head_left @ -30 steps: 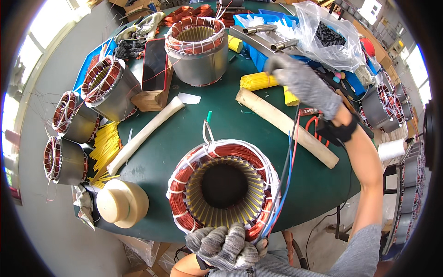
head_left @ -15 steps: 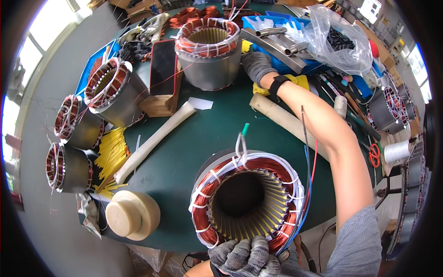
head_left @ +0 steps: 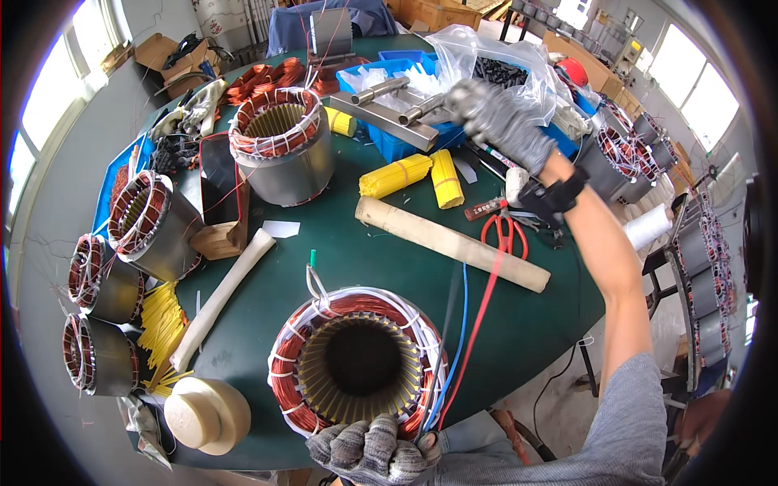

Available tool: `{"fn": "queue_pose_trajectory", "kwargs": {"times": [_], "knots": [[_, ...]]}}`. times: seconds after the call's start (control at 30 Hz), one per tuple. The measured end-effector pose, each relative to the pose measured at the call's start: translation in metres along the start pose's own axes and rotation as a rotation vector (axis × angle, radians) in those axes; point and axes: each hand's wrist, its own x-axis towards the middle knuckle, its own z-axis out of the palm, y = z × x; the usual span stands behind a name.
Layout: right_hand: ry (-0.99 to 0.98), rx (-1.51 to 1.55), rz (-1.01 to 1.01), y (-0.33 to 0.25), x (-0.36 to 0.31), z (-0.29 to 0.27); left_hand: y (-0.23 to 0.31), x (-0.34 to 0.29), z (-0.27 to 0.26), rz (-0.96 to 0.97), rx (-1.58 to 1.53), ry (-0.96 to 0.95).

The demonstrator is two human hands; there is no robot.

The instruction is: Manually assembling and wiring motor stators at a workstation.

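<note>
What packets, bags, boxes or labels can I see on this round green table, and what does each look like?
Clear plastic bag: far right of the table, crumpled, dark small parts inside, by the gloved right hand.
Blue plastic tray: far middle, shallow, under metal bars.
Yellow bundles: mid-table, two banded packs of strips.
White paper slip: left of centre, small; no print readable.
Cardboard box: off the table, far left, brown, open.
No screens or signs.

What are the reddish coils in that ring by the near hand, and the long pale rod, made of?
The motor stator under the left hand: glossy reddish windings, probably enamelled copper wire, tied with white cord. The rod: matte beige, probably wood or cardboard tube.
</note>
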Motion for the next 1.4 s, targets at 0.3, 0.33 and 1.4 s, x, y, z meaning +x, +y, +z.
{"fn": "queue_pose_trajectory", "kwargs": {"times": [0.3,0.33,1.4], "knots": [[0.649,-1.488,-0.045,0.012,0.062,-0.091,0.004,-0.009,-0.001,0.017,0.062,-0.025],[0.61,-1.549,0.007,0.017,0.072,-0.105,0.003,-0.011,0.0,0.02,0.06,-0.023],[0.767,-1.116,-0.533,0.027,0.011,-0.097,0.007,0.002,0.005,-0.02,0.052,0.103]]}}
